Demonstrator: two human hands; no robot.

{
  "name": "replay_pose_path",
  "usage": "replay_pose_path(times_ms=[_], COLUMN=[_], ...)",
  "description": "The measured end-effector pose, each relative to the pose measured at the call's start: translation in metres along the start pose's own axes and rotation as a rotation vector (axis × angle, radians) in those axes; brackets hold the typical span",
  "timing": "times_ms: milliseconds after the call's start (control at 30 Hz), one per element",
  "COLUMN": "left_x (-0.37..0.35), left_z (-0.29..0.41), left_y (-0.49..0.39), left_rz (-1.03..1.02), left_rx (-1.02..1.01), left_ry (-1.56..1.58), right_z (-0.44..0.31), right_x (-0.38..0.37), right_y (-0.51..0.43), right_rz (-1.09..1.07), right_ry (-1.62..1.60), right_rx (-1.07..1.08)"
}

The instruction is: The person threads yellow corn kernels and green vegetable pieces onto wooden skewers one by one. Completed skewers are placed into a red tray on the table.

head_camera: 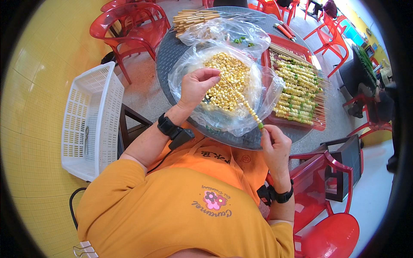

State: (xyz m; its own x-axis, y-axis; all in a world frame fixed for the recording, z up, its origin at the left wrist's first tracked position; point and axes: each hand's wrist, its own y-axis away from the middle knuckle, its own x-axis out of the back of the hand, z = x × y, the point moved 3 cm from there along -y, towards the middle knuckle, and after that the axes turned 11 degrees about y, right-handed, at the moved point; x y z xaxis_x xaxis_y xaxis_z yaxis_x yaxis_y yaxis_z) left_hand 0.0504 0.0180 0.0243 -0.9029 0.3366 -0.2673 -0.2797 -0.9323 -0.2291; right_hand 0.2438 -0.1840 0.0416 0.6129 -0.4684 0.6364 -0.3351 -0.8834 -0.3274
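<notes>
Between my two hands runs a thin skewer threaded with pale yellow corn kernels (pixel 247 105) and a green piece at its lower right end. My left hand (pixel 198 85) is at the upper left end, thumb and forefinger pinched together at the bare tip or on a kernel; which one is unclear. My right hand (pixel 276 140) grips the other end just below the green piece. Under the skewer, loose corn kernels (pixel 222 90) lie in a spread clear plastic bag (pixel 182 72) on the round grey table (pixel 166 54). Filled skewers (pixel 295 96) lie in rows on a red tray (pixel 319 124).
Bundled sticks (pixel 195 17) and another plastic bag (pixel 226 27) with green pieces lie at the table's far side, near red-handled tools (pixel 284 31). A white plastic basket (pixel 106 93) stands left. Red chairs (pixel 129 29) surround the table; people sit at the far right.
</notes>
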Motion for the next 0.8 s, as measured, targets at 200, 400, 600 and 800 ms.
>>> replay_pose_path(times_ms=[200, 400, 600, 800], left_x=[-0.004, -0.026, -0.031, -0.025], left_z=[-0.002, -0.004, 0.002, 0.024], left_y=[0.006, 0.027, 0.023, -0.031], left_rz=[-0.033, -0.168, -0.232, -0.457], left_rx=[0.094, 0.107, 0.203, 0.052], left_ry=[0.065, -0.015, 0.018, -0.407], right_z=[0.000, -0.002, 0.002, 0.009], right_x=[0.000, -0.003, 0.001, 0.005], right_y=[-0.001, 0.000, -0.003, -0.008], right_rz=[0.013, 0.003, -0.009, -0.014], right_ry=[0.005, 0.003, -0.013, -0.123], right_rx=[0.027, 0.023, -0.008, -0.122])
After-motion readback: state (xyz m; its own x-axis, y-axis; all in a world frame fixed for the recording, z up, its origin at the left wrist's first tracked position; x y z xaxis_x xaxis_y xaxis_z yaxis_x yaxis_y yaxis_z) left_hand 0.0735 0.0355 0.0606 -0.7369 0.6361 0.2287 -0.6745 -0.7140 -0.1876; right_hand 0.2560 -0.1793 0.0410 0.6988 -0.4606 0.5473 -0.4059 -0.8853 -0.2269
